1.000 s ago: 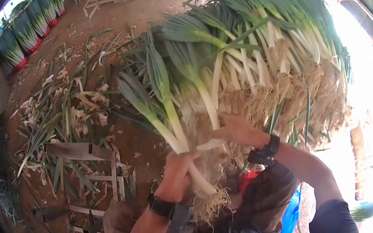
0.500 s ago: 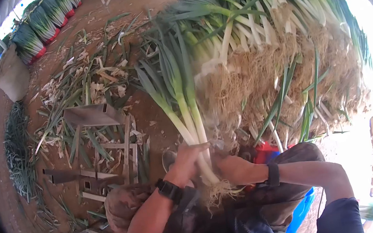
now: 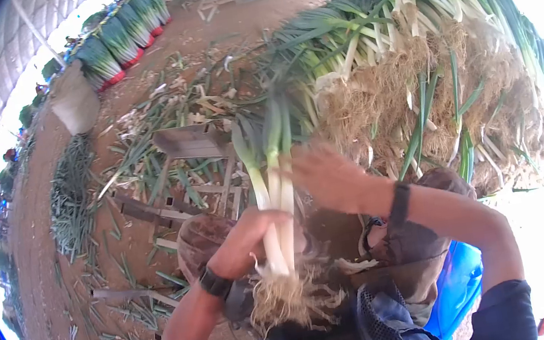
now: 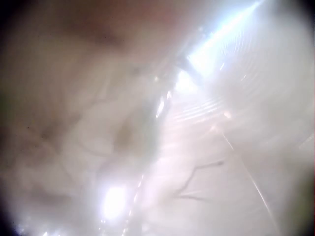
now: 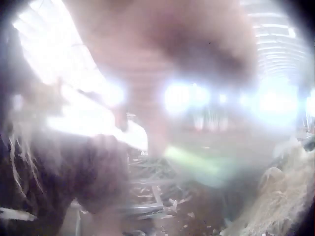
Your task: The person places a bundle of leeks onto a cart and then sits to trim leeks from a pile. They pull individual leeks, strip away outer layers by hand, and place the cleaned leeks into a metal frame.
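Note:
In the head view my left hand [image 3: 244,243] grips several leeks [image 3: 280,193] round their white stalks, leaves pointing up and away, roots [image 3: 291,301] hanging over my lap. My right hand [image 3: 336,178] is beside the upper stalks, its fingers extended and blurred at the green part; contact is unclear. In the right wrist view the hand [image 5: 162,39] is blurred, with a pale green stalk [image 5: 192,160] beyond it. The left wrist view is too blurred to make out the hand.
A large heap of leeks with matted roots [image 3: 382,108] lies at the right. A metal frame [image 3: 190,142] stands amid leaf scraps at the left. Red-based leek bundles [image 3: 120,45] line the back left, near a pale sack [image 3: 76,104]. Something blue [image 3: 455,290] is beside my leg.
The left hand keeps its grip as the leeks come nearer upright. My right hand has moved from low by the roots up to the upper stalks. The view has shifted left.

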Tool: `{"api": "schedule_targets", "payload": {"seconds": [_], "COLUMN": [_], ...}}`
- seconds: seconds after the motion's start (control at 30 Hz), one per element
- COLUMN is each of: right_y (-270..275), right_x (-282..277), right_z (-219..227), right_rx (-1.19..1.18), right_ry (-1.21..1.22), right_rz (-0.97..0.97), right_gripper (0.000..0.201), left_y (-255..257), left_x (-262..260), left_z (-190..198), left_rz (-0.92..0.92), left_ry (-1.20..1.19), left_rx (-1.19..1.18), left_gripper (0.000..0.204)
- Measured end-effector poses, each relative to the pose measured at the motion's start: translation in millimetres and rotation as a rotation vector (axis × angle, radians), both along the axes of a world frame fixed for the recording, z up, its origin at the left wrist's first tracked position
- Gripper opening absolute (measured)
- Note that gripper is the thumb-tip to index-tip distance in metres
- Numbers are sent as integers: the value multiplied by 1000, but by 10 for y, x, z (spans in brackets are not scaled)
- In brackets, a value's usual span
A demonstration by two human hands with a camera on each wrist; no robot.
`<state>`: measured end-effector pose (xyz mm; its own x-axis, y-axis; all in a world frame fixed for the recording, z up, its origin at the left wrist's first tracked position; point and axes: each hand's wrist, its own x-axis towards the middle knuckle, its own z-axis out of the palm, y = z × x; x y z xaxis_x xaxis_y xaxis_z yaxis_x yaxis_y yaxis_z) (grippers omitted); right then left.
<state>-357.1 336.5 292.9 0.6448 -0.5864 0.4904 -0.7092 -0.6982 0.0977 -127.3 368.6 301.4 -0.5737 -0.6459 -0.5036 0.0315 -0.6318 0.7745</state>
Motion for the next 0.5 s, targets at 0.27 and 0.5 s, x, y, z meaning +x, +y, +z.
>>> {"api": "schedule_targets", "payload": {"seconds": [0.27,0.5], "right_y": [170,-19], "right_x": [665,55], "right_z": [250,1486], "right_rx": [308,970], "right_ry": [-515,-1039], "right_rz": [477,437], "right_gripper": [46,34], "left_y": [597,64], "left_x": [502,-160], "left_z": [1055,1053], "left_rz": [91,258], "left_ry": [-178,119], "left_rx": [-270,-1139], "left_gripper": [49,50]}}
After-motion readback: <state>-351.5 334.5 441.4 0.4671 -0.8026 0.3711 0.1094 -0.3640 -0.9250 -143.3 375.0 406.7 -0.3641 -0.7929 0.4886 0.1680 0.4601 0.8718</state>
